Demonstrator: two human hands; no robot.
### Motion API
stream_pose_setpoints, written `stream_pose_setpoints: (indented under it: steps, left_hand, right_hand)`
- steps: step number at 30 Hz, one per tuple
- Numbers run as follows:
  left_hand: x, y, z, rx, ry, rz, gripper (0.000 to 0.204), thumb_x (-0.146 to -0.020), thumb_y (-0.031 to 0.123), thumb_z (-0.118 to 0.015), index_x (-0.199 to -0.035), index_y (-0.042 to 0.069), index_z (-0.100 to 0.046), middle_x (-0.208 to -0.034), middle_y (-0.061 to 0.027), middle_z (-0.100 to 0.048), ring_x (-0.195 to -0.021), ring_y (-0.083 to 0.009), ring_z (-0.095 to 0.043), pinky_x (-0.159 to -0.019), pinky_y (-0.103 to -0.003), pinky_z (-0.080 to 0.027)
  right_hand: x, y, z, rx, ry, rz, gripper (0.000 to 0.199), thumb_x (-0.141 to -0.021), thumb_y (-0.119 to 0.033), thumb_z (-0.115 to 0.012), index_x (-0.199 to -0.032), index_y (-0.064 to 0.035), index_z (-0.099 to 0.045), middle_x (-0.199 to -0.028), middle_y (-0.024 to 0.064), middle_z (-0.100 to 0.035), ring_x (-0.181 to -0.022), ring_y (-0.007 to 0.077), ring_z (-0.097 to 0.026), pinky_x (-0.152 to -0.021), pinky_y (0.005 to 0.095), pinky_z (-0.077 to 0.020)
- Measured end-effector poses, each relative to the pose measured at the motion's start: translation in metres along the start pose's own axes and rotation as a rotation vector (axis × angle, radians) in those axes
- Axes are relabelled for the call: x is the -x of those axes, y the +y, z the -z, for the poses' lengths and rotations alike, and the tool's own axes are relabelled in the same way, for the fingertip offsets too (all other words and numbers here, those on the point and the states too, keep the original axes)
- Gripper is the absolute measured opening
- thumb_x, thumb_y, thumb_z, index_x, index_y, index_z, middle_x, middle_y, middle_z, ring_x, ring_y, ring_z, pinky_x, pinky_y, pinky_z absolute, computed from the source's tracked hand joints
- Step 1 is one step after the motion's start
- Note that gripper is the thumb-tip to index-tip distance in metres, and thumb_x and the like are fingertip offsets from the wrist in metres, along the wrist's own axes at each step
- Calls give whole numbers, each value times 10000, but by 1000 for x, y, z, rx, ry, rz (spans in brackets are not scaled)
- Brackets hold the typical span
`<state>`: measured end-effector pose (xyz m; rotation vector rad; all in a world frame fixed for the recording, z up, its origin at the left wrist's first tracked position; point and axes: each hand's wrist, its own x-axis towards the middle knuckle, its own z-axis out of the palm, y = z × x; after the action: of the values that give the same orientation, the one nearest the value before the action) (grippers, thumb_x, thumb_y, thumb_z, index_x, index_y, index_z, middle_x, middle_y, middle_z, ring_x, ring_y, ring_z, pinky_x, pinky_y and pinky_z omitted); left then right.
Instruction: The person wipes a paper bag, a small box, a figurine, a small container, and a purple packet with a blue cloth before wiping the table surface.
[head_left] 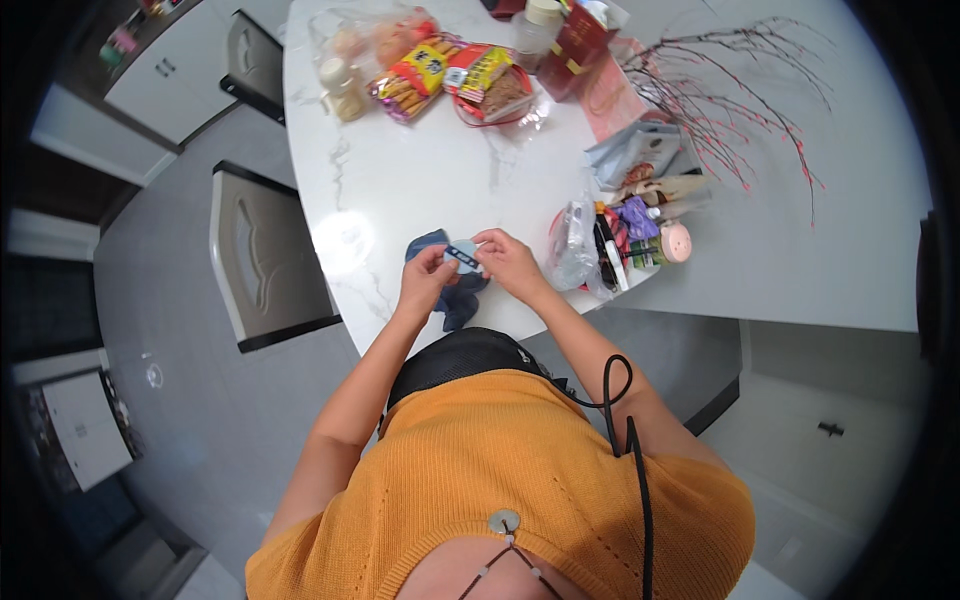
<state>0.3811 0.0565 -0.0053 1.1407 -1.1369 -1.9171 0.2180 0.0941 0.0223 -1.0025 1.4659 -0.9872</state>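
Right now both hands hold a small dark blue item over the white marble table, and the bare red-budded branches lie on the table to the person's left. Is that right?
Not quite. The head view shows the branches lying to the person's right, not left. The rest holds: the left hand and right hand hold the small dark blue item over the white marble table.

The small pale round piece held between both hands is mostly covered by the fingers, and it is too small to tell what it is. The dark blue cloth beneath lies partly under the left hand and the right hand. The red box is cut off by the top edge. The clutter in the clear bag on the bench blurs together.
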Motion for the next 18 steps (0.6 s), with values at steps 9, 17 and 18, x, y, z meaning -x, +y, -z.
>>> stream_pose_setpoints:
  steps: [9, 17, 18]
  left_hand:
    - [-25, -4, -41, -117, -173, 166, 259, -841, 164, -531, -1062, 31, -513, -913, -52, -573, -792, -120, -561, -691, -240, -446]
    - [-35, -11, -43, -86, -149, 194, 234, -841, 153, -526, -1044, 36, -519, -908, -47, -576, -781, -112, -556, -677, -230, -440]
    - [-36, -11, -42, -80, -141, 196, 232, -842, 151, -525, -1043, 36, -520, -906, -46, -576, -781, -111, -555, -675, -229, -440]
  right_hand:
    - [54, 9, 147, 134, 817, 111, 223, -778, -65, -575, -996, -38, -536, -709, 42, -591, -554, 77, -527, -487, 211, -436]
    - [52, 41, 194, 216, 780, -165, 220, -771, -94, -592, -977, -26, -556, -731, 73, -616, -574, 106, -549, -506, 237, -440]
    - [49, 43, 194, 218, 758, -176, 218, -771, -93, -592, -976, -27, -558, -733, 75, -618, -581, 109, -556, -518, 240, -444]
